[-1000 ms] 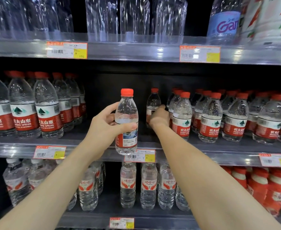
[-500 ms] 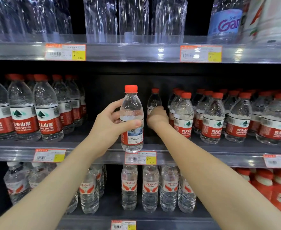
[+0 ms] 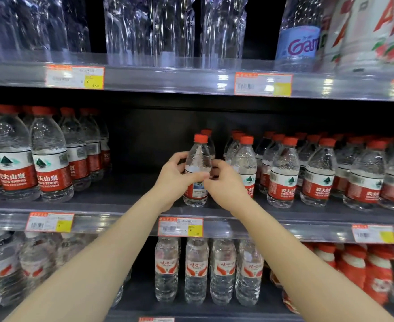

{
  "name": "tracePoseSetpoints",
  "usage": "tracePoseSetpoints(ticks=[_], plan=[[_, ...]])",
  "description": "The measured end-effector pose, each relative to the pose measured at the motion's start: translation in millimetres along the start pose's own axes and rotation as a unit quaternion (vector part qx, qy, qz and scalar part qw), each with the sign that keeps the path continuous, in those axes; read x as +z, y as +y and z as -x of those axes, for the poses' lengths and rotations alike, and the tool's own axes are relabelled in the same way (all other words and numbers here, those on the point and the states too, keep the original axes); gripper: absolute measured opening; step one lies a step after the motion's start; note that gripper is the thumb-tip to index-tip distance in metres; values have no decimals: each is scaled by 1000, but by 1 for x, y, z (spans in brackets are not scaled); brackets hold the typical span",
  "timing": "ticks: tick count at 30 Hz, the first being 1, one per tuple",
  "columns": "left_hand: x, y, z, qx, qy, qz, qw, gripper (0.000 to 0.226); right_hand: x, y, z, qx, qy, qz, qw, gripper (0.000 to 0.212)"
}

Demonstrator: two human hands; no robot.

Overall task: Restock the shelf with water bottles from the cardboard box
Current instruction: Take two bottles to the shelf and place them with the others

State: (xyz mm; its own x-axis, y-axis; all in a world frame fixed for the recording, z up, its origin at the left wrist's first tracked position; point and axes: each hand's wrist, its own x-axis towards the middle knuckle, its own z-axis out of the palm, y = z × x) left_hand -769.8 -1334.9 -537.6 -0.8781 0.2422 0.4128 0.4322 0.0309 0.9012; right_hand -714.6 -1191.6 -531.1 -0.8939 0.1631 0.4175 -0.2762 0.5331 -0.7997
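Both hands hold one water bottle (image 3: 198, 154) with a red cap. The left hand (image 3: 171, 176) wraps its fingers round the bottle's left side. The right hand (image 3: 223, 183) curls its fingers on the right side. The bottle is upright near the front edge of the middle shelf (image 3: 130, 194), just beside the row of small bottles (image 3: 284, 175) on the right. Bigger bottles (image 3: 49, 163) stand well apart at the shelf's left end

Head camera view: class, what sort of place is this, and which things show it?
Probably a supermarket drinks aisle: rows of identical red-capped water bottles, barcode price tags on the shelf edge, and the left hand and right hand gripping another bottle.
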Motion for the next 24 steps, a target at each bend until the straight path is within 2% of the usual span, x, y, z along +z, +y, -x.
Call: tracePoseSetpoints(ticks=[2,6,9,11,15,21,24], plan=[[8,2,-3,-4,-15,-19,1000,70,2,6,3,-21,33,44,998,44],[10,2,-8,15,-14,-119,993,80,19,12,12,-36,104,168,980,64],[-1,1,-8,-7,-29,-135,990,82,26,10,15,-20,107,203,973,49],[-9,-1,-7,-23,-24,-137,990,72,27,6,13,7,103,226,969,40],[-12,-6,-11,-21,-21,-185,982,50,31,-1,7,41,102,230,967,40],[-10,-10,-31,-25,-4,-207,978,50,36,5,-4,46,111,212,970,60],[-6,-16,-36,-20,8,-211,977,49,37,8,-7,64,113,213,968,56]])
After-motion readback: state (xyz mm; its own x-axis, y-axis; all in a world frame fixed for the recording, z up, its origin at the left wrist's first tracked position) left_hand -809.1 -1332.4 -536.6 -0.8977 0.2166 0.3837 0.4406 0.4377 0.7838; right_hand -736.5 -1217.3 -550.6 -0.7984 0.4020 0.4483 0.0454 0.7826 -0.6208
